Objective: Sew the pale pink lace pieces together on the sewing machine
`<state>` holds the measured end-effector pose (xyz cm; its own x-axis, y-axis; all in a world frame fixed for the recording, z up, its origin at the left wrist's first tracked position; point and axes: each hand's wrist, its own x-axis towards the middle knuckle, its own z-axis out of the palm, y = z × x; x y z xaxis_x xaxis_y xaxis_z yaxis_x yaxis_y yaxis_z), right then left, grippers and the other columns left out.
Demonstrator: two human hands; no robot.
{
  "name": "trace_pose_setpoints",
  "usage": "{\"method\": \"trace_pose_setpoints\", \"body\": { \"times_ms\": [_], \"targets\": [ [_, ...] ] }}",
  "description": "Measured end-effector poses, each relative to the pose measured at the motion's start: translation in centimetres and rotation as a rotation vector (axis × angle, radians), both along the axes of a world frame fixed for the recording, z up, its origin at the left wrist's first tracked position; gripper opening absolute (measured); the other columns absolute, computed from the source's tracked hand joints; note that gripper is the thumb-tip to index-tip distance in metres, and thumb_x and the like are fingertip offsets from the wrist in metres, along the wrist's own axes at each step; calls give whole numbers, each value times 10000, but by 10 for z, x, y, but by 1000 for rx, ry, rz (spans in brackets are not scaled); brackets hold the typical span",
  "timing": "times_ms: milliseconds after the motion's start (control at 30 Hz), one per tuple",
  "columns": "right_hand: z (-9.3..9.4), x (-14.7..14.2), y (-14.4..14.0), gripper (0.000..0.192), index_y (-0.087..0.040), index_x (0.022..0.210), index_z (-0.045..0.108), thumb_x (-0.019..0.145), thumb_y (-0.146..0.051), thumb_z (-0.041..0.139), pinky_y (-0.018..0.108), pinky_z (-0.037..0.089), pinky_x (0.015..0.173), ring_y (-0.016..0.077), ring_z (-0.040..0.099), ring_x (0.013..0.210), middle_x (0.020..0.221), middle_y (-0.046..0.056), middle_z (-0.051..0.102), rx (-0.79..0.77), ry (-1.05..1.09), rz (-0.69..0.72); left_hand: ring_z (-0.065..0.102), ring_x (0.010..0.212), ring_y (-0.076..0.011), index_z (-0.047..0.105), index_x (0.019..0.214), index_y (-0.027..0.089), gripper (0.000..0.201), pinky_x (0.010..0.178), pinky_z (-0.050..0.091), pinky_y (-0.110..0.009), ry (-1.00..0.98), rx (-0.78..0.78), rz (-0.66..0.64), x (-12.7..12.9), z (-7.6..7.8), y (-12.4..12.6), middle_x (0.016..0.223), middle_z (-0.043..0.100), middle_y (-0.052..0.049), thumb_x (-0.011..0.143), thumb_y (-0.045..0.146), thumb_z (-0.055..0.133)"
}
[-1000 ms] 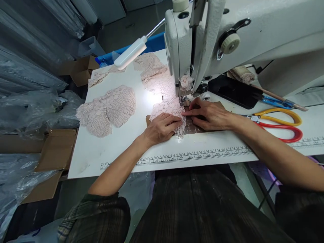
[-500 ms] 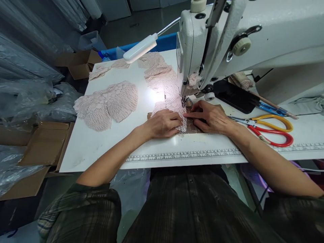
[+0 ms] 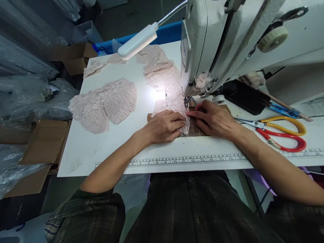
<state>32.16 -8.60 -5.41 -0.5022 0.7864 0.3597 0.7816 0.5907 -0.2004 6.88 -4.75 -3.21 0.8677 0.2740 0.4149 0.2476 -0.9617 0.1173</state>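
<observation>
A white surface [image 3: 101,152] with a printed ruler [image 3: 174,162] along its near edge carries a pale pink lace piece [image 3: 170,105], which lies at the presser foot [image 3: 187,102] of a sewing machine [image 3: 196,50]. The left hand [image 3: 163,127] rests over the lace, its grip impossible to judge; the right hand [image 3: 215,119] has a loose grip, thumb and index finger apart, the index fingertip at the lace's edge. Scissors [image 3: 257,124] lie to its right.
</observation>
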Motion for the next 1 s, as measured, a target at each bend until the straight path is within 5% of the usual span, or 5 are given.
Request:
{"method": "trace_pose_setpoints", "body": {
  "times_ms": [333,500,800,1000],
  "targets": [
    [3,7,-3,450,-225,1383,661,969,-245,486,375,529,760,218,614,823,1080,125,624,-90,160,-52,686,971,-220,711,1082,137,218,862,546,-395,-7,-9,70,4,-12,-1,1154,741,-105,953,218,555],
    [7,9,-5,408,-222,1278,731,941,-221,501,401,550,803,236,643,896,1068,118,656,-91,252,-47,681,926,-217,703,1043,152,191,885,507,-431,-93,41,56,4,-16,2,1134,746,-98,932,246,581],
    [2,8,-3,364,-229,1202,774,930,-220,531,409,563,822,238,658,904,1074,109,682,-59,294,-15,634,727,-134,678,828,174,91,706,496,-307,-165,178,-101,7,-6,2,934,772,-32,907,140,647],
    [-2,5,-1,415,-236,1284,736,932,-200,519,418,550,864,247,634,963,1093,128,644,-63,242,58,674,742,-136,686,809,170,146,698,528,-316,-131,116,-68,7,-8,0,905,784,-28,921,125,604]
  ]
}}
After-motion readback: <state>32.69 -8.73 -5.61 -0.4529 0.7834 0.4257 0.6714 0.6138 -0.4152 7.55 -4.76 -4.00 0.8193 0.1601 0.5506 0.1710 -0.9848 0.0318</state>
